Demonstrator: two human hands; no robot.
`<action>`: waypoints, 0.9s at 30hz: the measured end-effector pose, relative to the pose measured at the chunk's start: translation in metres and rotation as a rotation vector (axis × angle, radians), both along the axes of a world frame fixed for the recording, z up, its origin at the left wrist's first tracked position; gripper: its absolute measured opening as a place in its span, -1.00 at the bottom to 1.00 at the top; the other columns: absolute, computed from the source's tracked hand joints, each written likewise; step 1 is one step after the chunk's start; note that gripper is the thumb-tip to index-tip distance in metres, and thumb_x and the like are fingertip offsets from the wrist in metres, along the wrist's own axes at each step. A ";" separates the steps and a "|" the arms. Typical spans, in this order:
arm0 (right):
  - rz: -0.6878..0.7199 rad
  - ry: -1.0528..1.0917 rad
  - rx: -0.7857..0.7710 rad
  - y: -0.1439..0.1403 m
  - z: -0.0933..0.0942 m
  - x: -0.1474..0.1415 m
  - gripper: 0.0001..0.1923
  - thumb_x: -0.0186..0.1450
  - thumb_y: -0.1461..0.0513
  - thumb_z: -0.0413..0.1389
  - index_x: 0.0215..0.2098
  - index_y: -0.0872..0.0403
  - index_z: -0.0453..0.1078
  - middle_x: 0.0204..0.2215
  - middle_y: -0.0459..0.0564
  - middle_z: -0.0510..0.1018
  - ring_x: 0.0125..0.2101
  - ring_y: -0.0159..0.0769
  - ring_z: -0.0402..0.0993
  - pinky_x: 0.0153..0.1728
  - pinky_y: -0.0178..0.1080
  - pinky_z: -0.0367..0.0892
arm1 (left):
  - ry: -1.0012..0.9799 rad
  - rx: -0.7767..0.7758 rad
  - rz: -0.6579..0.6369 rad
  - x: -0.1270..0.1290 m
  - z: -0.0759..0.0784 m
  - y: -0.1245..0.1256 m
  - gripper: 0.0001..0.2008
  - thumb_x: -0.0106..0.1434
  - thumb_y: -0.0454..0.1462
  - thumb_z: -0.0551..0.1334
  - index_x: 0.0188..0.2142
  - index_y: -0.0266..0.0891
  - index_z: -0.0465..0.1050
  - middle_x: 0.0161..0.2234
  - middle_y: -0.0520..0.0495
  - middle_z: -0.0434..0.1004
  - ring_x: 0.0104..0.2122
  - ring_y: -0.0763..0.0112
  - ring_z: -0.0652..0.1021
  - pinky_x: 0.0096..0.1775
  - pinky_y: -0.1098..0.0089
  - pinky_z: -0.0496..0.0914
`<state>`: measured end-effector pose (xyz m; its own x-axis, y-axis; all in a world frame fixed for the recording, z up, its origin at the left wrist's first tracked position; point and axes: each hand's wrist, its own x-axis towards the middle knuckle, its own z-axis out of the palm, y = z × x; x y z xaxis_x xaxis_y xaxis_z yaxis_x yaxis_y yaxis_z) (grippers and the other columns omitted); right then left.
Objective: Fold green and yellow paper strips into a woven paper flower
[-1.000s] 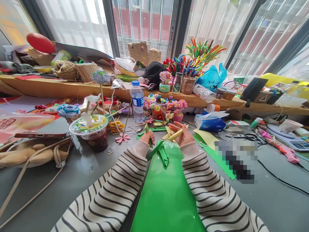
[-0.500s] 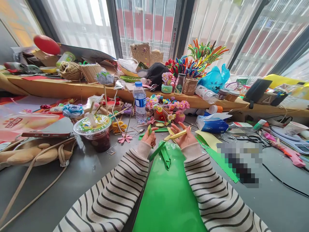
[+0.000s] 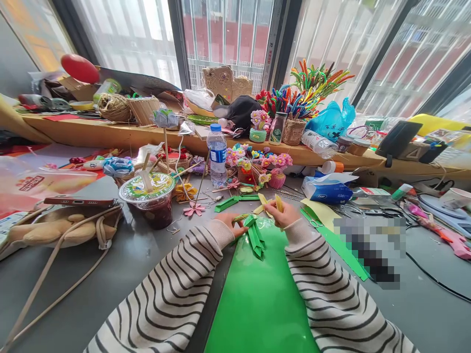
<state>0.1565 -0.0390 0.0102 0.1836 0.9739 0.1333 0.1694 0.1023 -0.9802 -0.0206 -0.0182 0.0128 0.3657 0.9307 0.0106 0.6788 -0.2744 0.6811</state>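
Pinching a yellow strip (image 3: 278,202) in the right hand (image 3: 285,214), left hand (image 3: 231,223) closed on folded green strips (image 3: 255,235) just beside

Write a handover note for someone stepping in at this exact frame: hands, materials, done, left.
Left hand: pinching a small folded yellow-green paper strip.
Right hand: gripping a folded yellow paper strip.
Between them, a bundle of folded green paper strips lies on the glossy green sheet.
Done: several green strips folded.
Left: loose green strips on the grey table look unused.
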 end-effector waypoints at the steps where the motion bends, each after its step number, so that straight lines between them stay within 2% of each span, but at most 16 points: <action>1: 0.017 -0.118 -0.013 -0.001 -0.001 -0.003 -0.67 -0.13 0.01 0.15 -0.65 0.11 0.28 -0.83 -0.27 0.09 -0.77 -0.55 -0.02 -0.70 -0.38 -0.02 | 0.007 -0.003 0.004 0.000 -0.001 0.001 -0.85 -0.19 -0.18 0.21 -0.69 -0.22 0.36 -0.80 0.16 0.02 -0.72 0.60 0.11 -0.60 0.50 -0.01; 3: 0.053 -0.341 -0.044 -0.002 -0.002 -0.007 -0.69 -0.11 0.03 0.15 -0.62 0.12 0.32 -0.82 -0.24 0.16 -0.73 -0.53 0.07 -0.68 -0.39 0.00 | -0.019 -0.032 0.002 0.000 -0.002 0.003 -0.86 -0.18 -0.20 0.21 -0.69 -0.24 0.34 -0.79 0.16 0.04 -0.71 0.60 0.12 -0.59 0.49 -0.01; 5: 0.079 -0.445 -0.073 -0.003 -0.001 -0.010 -0.69 -0.08 0.03 0.12 -0.58 0.12 0.34 -0.79 -0.21 0.23 -0.70 -0.49 0.15 -0.65 -0.38 0.06 | -0.119 -0.111 -0.033 -0.002 -0.001 0.004 -0.82 -0.16 -0.18 0.21 -0.68 -0.26 0.31 -0.76 0.15 0.09 -0.70 0.59 0.14 -0.58 0.49 0.01; 8: 0.193 -0.399 -0.094 -0.006 0.005 -0.013 -0.69 -0.07 0.03 0.12 -0.53 0.12 0.36 -0.71 -0.15 0.34 -0.67 -0.47 0.23 -0.63 -0.37 0.13 | -0.346 -0.268 -0.060 -0.005 0.005 0.004 -0.74 -0.16 -0.11 0.21 -0.64 -0.28 0.28 -0.74 0.15 0.12 -0.69 0.61 0.15 -0.59 0.50 0.03; 11: 0.273 -0.235 -0.172 -0.010 0.015 -0.016 -0.66 -0.08 0.02 0.13 -0.49 0.12 0.33 -0.71 -0.17 0.32 -0.77 -0.54 0.11 -0.76 -0.40 0.02 | -0.466 -0.371 -0.026 -0.003 0.008 0.001 -0.68 -0.18 -0.06 0.23 -0.62 -0.29 0.27 -0.78 0.19 0.05 -0.73 0.64 0.10 -0.63 0.50 -0.02; 14: 0.255 -0.037 -0.227 -0.014 0.020 -0.021 -0.66 -0.09 0.01 0.13 -0.55 0.12 0.27 -0.77 -0.24 0.24 -0.83 -0.62 -0.03 -0.83 -0.42 -0.13 | -0.508 -0.381 -0.027 0.000 0.006 -0.001 -0.66 -0.20 -0.05 0.24 -0.62 -0.30 0.27 -0.80 0.20 0.01 -0.74 0.67 0.07 -0.64 0.50 -0.06; 19: 0.169 0.157 -0.242 -0.013 0.015 -0.024 -0.64 -0.14 0.03 0.17 -0.61 0.10 0.16 -0.82 -0.29 0.21 -0.86 -0.64 -0.06 -0.84 -0.45 -0.17 | -0.530 -0.371 -0.081 0.004 0.000 -0.003 -0.66 -0.18 -0.06 0.23 -0.54 -0.30 0.29 -0.77 0.21 0.01 -0.73 0.68 0.06 -0.63 0.50 -0.06; 22: 0.108 0.144 -0.200 -0.012 0.013 -0.026 -0.63 -0.14 0.03 0.17 -0.64 0.09 0.13 -0.83 -0.28 0.22 -0.86 -0.63 -0.04 -0.84 -0.45 -0.13 | -0.526 -0.309 -0.131 0.006 0.001 -0.005 -0.66 -0.17 -0.10 0.24 -0.46 -0.31 0.31 -0.74 0.20 0.05 -0.71 0.67 0.10 -0.62 0.51 -0.02; 25: 0.078 0.029 -0.152 -0.011 0.013 -0.028 -0.63 -0.14 0.03 0.16 -0.68 0.10 0.14 -0.82 -0.24 0.26 -0.85 -0.61 0.03 -0.83 -0.43 -0.08 | -0.544 -0.275 -0.152 0.007 0.003 -0.007 -0.69 -0.18 -0.12 0.25 -0.54 -0.31 0.27 -0.72 0.17 0.09 -0.68 0.66 0.13 -0.60 0.51 0.01; 27: 0.065 0.008 -0.146 -0.012 0.014 -0.030 -0.64 -0.15 0.03 0.17 -0.63 0.10 0.17 -0.81 -0.24 0.27 -0.84 -0.61 0.03 -0.84 -0.43 -0.07 | -0.561 -0.289 -0.135 0.008 0.005 -0.009 -0.70 -0.17 -0.12 0.24 -0.60 -0.31 0.23 -0.73 0.17 0.08 -0.69 0.66 0.12 -0.60 0.51 0.00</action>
<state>0.1268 -0.0506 0.0242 0.1201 0.9927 -0.0119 0.1591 -0.0311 -0.9868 -0.0125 -0.0271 0.0179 0.4915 0.8708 -0.0106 0.1707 -0.0844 0.9817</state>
